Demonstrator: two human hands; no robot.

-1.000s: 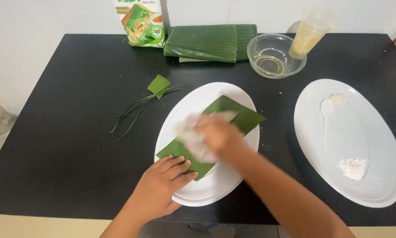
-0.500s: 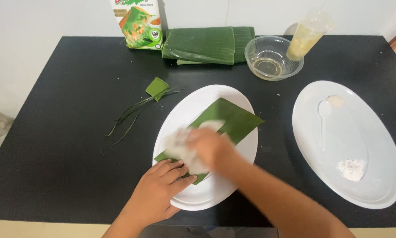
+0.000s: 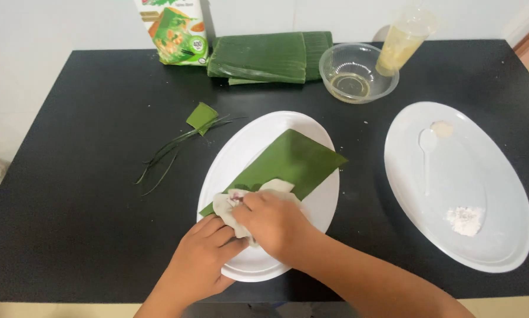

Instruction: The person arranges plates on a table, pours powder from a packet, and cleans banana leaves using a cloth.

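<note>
Dough sheet (image 3: 228, 206), pale and thin, is pressed onto the near corner of a banana-leaf piece (image 3: 288, 165) lying on a white oval plate (image 3: 241, 147) at the middle of the black tabletop (image 3: 70, 176). The right hand (image 3: 270, 221) is laid on the dough, fingers curled over it. The left hand (image 3: 202, 256) is set flat at the plate's near rim, fingertips touching the dough edge. A second oval plate (image 3: 488, 176) with white powder (image 3: 465, 219) is seen at the right. Folded leaves (image 3: 264, 56) and a clear bowl (image 3: 356, 70) are noted at the far edge.
</note>
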